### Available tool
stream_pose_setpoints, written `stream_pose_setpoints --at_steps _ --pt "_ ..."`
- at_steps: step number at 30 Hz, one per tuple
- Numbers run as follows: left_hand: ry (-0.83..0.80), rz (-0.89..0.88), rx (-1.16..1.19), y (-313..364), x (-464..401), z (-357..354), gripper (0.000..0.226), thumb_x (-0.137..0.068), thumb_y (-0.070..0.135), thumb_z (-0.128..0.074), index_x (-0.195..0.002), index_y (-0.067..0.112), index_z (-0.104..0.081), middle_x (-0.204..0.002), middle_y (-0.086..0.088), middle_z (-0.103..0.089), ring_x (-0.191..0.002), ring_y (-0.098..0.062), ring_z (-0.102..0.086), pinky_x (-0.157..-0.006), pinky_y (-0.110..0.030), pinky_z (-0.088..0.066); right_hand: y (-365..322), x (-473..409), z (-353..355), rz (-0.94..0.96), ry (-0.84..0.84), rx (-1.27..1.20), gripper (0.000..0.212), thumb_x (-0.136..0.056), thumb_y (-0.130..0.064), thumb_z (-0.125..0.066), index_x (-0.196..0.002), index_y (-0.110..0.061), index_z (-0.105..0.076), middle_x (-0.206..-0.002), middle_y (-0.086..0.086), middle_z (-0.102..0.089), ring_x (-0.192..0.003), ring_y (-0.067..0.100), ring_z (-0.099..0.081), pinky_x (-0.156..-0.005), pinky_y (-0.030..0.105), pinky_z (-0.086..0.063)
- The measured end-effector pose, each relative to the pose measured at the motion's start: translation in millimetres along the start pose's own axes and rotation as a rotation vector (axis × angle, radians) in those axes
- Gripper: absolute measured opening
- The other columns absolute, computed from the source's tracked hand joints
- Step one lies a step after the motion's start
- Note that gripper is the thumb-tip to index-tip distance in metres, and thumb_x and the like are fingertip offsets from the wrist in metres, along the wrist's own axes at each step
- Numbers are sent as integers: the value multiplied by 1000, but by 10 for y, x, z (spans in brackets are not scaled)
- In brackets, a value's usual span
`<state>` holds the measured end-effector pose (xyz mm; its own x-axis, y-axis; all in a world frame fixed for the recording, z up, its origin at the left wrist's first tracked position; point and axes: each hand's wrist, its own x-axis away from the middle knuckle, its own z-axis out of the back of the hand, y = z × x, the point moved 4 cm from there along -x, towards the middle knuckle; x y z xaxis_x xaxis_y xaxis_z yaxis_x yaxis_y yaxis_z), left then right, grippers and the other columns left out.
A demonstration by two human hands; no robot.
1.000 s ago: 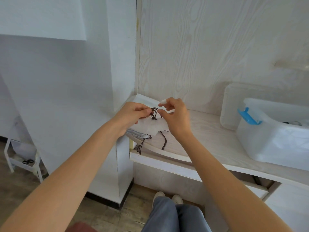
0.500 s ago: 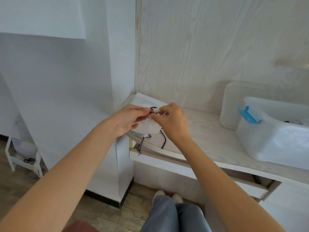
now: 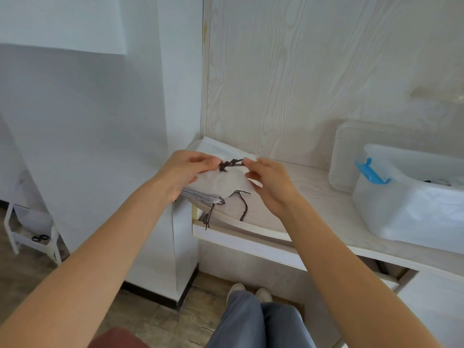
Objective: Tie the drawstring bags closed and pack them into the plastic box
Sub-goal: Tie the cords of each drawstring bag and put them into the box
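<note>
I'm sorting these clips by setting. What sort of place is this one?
Probably a room at home, at a built-in desk or shelf unit. The signs: a pale wood-grain desk with matching back panel, white walls, and a small white rack on a wood-look floor. Both hands work on a drawstring bag there.

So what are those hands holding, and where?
Both the left hand and right hand pinch the dark drawstring of a white bag, either side of its knot.

no readable text, labels, brands, numbers or signs anywhere
</note>
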<state>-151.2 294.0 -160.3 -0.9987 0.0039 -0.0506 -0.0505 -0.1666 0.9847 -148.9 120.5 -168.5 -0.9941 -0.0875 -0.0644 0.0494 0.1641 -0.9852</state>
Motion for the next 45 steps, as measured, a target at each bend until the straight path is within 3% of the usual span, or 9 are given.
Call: stream_pose_setpoints --at_steps 3,7,16,24,28,33,38,40,45 --pt "96 -175 -57 53 18 4 8 -83 16 -68 -80 23 -68 -79 11 -67 -72 9 -60 -72 -13 -43 72 -5 67 -208 -6 -312 12 -88 -13 -62 -75 -13 -61 -67 -2 -52 -66 10 -50 -71 21 -44" --pt "268 -348 -422 50 10 -21 6 -84 27 -67 -79 27 -69 -81 15 -66 -83 -7 -60 -92 -38 -43 208 23 130 -411 -50 -605 13 -87 -14 -58 -76 -10 -62 -67 1 -53 -63 10 -50 -62 21 -49" --pt "326 -315 -474 -77 -21 -19 8 -86 26 -65 -88 21 -71 -80 12 -62 -84 -11 -57 -97 -46 -40 316 45 180 -449 -282 -694 32 -47 -3 -87 -68 -6 -64 -68 2 -54 -60 16 -54 -72 25 -49" --pt "316 -325 -503 -89 -57 -35 6 -87 24 -65 -86 21 -70 -80 13 -61 -86 -11 -57 -98 -46 -41 -113 19 213 112 -137 1154 33 -83 -15 -58 -58 -12 -35 -63 3 -32 -56 15 -35 -54 28 -28" --pt "311 -294 -487 -100 -86 -99 10 -87 25 -64 -90 18 -71 -85 7 -65 -92 -15 -60 -97 -41 -41 -273 64 113 461 69 1794 11 -86 -16 -50 -85 -7 -54 -87 4 -39 -81 25 -46 -66 31 -31" --pt "252 -271 -352 -94 -126 -118 11 -88 18 -63 -93 12 -70 -90 1 -65 -86 -10 -56 -70 -8 -38 -242 -98 188 311 28 1113 20 -91 -23 -53 -108 -15 -59 -107 3 -55 -101 20 -57 -84 31 -43" --pt "194 -278 -156 43 -114 -195 5 -86 13 -65 -88 12 -69 -85 -1 -67 -77 -5 -61 -76 -14 -46 -137 -166 -95 114 -274 1039 36 -82 -45 -64 -99 -13 -62 -88 -2 -56 -82 12 -52 -71 25 -36" --pt "191 -313 -158 151 -91 -221 5 -87 15 -64 -89 13 -68 -87 -1 -67 -78 -2 -60 -76 -10 -44 -207 -209 -101 140 -255 1016 24 -84 -30 -67 -75 -9 -57 -69 -1 -46 -61 11 -41 -57 24 -28" --pt "197 -322 -108 406 -135 -339 37 -91 29 -58 -125 17 -52 -126 -1 -55 -111 -5 -49 -90 -12 -38 -521 -256 204 120 -49 607 25 -86 -24 -61 -96 -2 -56 -87 8 -58 -78 20 -55 -70 35 -43"
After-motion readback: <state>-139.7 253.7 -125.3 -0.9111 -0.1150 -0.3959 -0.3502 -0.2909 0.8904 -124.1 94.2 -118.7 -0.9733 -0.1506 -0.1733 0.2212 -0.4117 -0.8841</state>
